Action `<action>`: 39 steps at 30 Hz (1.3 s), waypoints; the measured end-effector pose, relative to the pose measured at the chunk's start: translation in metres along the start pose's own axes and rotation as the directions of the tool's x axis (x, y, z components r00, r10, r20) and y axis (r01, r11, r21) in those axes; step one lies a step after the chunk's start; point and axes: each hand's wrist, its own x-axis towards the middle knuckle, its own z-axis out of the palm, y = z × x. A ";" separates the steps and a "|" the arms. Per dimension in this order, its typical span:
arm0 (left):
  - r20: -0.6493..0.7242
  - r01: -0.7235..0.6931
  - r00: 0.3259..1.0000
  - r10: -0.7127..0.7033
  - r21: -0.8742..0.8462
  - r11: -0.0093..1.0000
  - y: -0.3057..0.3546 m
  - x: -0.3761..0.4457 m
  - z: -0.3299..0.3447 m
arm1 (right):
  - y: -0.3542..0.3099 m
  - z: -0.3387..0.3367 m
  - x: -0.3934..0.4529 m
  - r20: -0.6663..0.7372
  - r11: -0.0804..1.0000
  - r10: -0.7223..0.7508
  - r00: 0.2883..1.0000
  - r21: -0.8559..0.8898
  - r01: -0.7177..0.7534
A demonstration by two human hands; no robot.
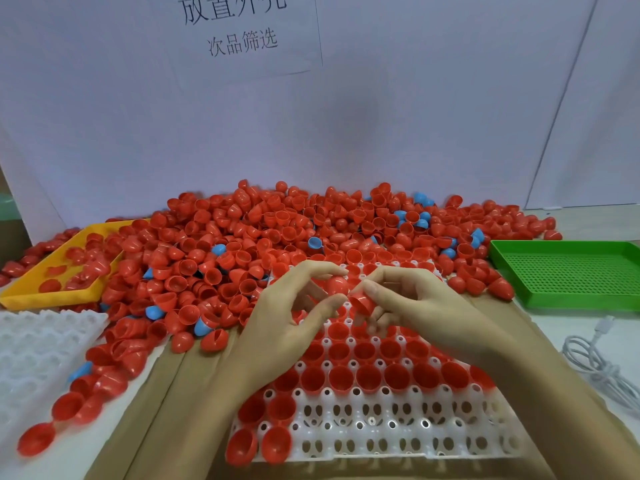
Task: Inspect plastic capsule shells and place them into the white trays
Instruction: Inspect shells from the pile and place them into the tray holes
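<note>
white tray (pixel 398 441) below, both hands pinching shells

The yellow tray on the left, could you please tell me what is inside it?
The yellow tray holds a few loose red shells. Its far end is buried under the red pile, so anything there is hidden.

top line of wall sign (pixel 239 15) cut by upper edge, second white tray (pixel 41 344) cropped at left and blurry, green tray (pixel 568 275) runs off right, forearms hide far rows of white tray (pixel 398 427)
</note>
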 end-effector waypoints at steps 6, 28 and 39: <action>-0.043 0.109 0.992 -0.116 -0.145 0.983 0.005 0.000 0.004 | 0.001 0.003 0.002 0.043 0.983 0.012 0.999 0.184 -0.020; -0.092 0.121 0.985 -0.143 -0.212 0.970 0.010 -0.002 0.002 | -0.002 -0.001 -0.002 0.032 0.997 -0.031 0.999 0.070 0.029; -0.091 0.150 0.977 -0.191 -0.340 0.928 0.009 0.000 0.006 | -0.002 -0.001 -0.003 -0.015 0.992 -0.124 0.992 -0.022 0.124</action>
